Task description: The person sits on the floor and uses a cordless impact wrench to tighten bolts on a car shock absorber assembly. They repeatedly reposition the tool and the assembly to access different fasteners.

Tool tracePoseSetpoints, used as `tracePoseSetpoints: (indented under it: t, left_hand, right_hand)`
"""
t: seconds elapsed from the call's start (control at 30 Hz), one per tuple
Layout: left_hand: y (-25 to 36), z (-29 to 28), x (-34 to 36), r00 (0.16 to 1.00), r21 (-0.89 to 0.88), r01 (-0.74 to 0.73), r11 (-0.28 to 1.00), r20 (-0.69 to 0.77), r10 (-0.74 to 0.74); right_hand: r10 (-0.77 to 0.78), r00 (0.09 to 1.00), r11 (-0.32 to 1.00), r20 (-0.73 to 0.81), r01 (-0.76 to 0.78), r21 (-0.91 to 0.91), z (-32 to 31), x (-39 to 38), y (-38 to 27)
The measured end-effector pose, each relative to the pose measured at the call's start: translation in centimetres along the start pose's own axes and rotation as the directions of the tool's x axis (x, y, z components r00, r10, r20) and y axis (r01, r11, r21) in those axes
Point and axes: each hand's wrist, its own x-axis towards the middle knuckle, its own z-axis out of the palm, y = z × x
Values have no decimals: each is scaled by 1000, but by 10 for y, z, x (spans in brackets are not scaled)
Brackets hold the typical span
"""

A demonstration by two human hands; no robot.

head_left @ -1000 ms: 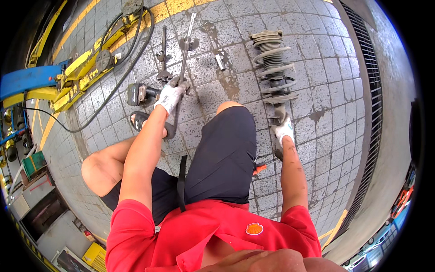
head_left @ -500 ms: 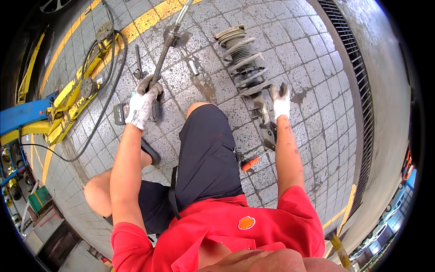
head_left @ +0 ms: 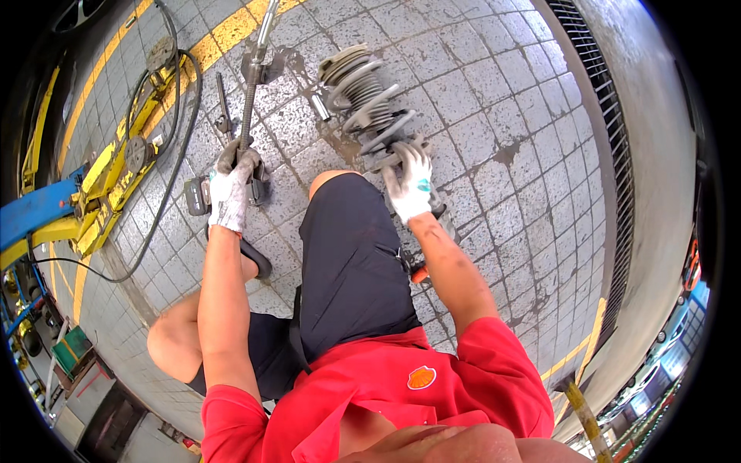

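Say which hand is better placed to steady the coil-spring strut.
Probably the right hand: it sits over the strut, while the left hand is farther off and occupied gripping the threaded rod.

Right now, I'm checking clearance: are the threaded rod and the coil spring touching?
Apart: the head view plainly shows floor tiles between the threaded rod and the coil spring.

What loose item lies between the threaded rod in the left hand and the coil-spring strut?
A small silver cylinder lies on the tiles between rod and strut, in the head view.
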Motion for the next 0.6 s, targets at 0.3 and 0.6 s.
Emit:
tracePoseSetpoints:
  t: [0.3,0.6]
  left_hand:
    - [-29,7,10,999,-39,33,999,31,-31]
    - [-44,4,6,996,-16,83,996,-36,-84]
  right_hand:
    - [584,711,636,392,-701,323,29,4,33]
    - [388,857,860,338,-469,201,33,-33,-17]
